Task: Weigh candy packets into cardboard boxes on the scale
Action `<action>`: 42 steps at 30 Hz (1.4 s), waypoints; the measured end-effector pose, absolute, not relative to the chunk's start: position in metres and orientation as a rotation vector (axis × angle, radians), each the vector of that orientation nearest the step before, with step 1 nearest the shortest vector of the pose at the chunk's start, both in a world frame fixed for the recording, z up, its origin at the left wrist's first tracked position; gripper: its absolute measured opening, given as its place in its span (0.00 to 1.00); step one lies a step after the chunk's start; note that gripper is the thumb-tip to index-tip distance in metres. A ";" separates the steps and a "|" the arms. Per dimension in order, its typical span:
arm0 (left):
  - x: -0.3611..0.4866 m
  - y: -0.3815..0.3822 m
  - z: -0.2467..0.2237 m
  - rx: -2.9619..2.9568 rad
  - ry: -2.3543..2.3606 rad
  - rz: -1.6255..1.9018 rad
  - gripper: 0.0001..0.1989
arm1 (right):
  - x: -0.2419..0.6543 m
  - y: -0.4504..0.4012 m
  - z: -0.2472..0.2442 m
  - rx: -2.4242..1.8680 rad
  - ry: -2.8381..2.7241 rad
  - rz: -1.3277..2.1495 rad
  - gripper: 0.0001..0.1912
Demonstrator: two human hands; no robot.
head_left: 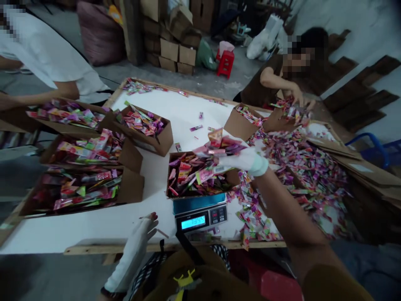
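Before us spreads a counter, its smooth white top framed in bare, rough-edged wood. Toward its right end lies a loose heap of slim, glossy packets in pink, purple and green, thinning into a trail that reaches the near edge. Along the left end we see three oblong brown cardboard boxes, one behind another, filled with the same crinkly wrappers; a fourth box sits just to their right, angled toward the far edge. Midway along the near edge stands a flat scale with a shiny blue plate and a lit rectangular display, its digits too blurred for us to read surely. An open carton rests on that plate, packed with packets lying every way. Our right hand, in a white knit glove with a pale green cuff, is closed around a fanned handful of packets above the carton's right side. Our left hand, in a white covering that leaves fingertips bare, is empty and partly open, fingers loosely spread near the near edge, left of the scale. Smallest are a few single packets scattered toward the far edge.
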State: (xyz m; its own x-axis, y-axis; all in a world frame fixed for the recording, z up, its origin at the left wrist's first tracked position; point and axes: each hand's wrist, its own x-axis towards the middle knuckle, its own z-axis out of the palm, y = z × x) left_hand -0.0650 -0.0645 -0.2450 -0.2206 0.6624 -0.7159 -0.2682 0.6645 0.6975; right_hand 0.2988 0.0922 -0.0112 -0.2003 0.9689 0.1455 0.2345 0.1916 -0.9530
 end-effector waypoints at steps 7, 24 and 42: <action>-0.076 -0.074 -0.248 0.293 1.638 0.861 0.24 | 0.329 0.053 0.001 -1.288 -1.109 1.029 0.23; -0.042 -0.068 -0.230 0.418 1.537 0.822 0.33 | 0.365 -0.023 0.020 -1.478 -1.076 0.777 0.23; -0.064 -0.096 -0.247 0.257 1.589 0.844 0.21 | 0.374 0.003 0.020 -1.381 -1.220 0.628 0.16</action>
